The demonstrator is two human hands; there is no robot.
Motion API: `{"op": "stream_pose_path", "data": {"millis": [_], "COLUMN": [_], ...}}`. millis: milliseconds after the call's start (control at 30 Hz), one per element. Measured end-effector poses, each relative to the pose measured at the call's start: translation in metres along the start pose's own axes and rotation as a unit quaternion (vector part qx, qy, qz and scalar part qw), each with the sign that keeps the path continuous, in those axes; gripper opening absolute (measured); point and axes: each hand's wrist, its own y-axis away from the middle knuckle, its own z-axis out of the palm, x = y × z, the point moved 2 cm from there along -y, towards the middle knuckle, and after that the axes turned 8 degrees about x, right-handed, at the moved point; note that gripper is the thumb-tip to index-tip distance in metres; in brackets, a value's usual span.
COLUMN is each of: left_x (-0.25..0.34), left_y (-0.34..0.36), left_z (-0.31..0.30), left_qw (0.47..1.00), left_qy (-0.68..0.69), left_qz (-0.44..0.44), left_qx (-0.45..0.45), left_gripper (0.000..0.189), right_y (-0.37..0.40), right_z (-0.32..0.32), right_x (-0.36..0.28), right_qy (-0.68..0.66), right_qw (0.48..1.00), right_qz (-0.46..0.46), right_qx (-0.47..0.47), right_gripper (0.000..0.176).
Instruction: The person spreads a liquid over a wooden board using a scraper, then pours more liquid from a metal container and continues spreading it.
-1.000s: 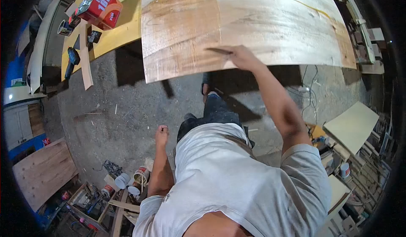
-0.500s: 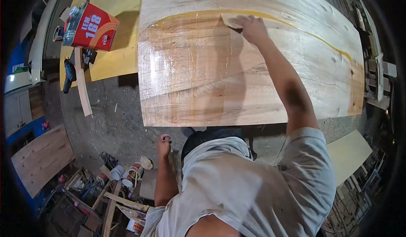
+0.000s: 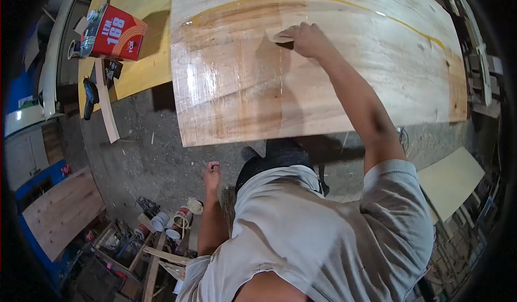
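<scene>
My right hand (image 3: 308, 40) grips a thin, pale flat spreader (image 3: 281, 38) against the plywood sheet (image 3: 344, 94). Wet, shiny glue coats the left part of the sheet, darkening the wood there. A yellow bead of glue (image 3: 344, 2) curves across the far side of the board, beyond my right hand. My left hand (image 3: 212, 177) hangs low by my side, in front of the board's near edge, with its fingers curled closed. Whether something small and dark is inside that fist, I cannot make out.
A red glue can (image 3: 118, 34) stands on a yellow sheet (image 3: 153, 59) at the left. Close to it are a wooden strip (image 3: 106, 108) and a black tool (image 3: 90, 97). Buckets (image 3: 160, 221) and wood scraps lie lower left; a pale panel (image 3: 451, 182) leans at the right.
My right hand and the spreader have moved toward me and slightly left, away from the yellow bead, across the board. My left hand stays closed. The whole view has shifted a little.
</scene>
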Motion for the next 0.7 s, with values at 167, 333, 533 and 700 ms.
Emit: {"op": "stream_pose_path", "data": {"millis": [167, 333, 533, 700], "left_x": [-0.026, -0.09, -0.129, -0.103], "left_y": [0.023, 0.045, 0.05, 0.047], "left_z": [-0.014, -0.028, -0.026, -0.019], "left_qw": [1.0, 0.999, 0.997, 0.998], "left_qy": [0.002, -0.008, -0.054, -0.016], "left_qz": [0.021, 0.043, 0.053, 0.045], "left_qx": [-0.001, -0.019, -0.03, -0.029], "left_gripper": [0.011, 0.012, 0.015, 0.016], "right_y": [0.098, 0.183, 0.25, 0.269], "right_z": [0.013, 0.01, 0.018, -0.017], "right_x": [-0.064, -0.121, -0.166, -0.174], "right_qy": [-0.026, -0.045, -0.02, -0.032], "right_qw": [1.0, 0.999, 0.999, 0.991], "right_qz": [-0.012, -0.016, -0.03, -0.037], "right_qx": [0.001, -0.001, 0.04, -0.127], "right_gripper": [0.04, 0.044, 0.037, 0.043]}}
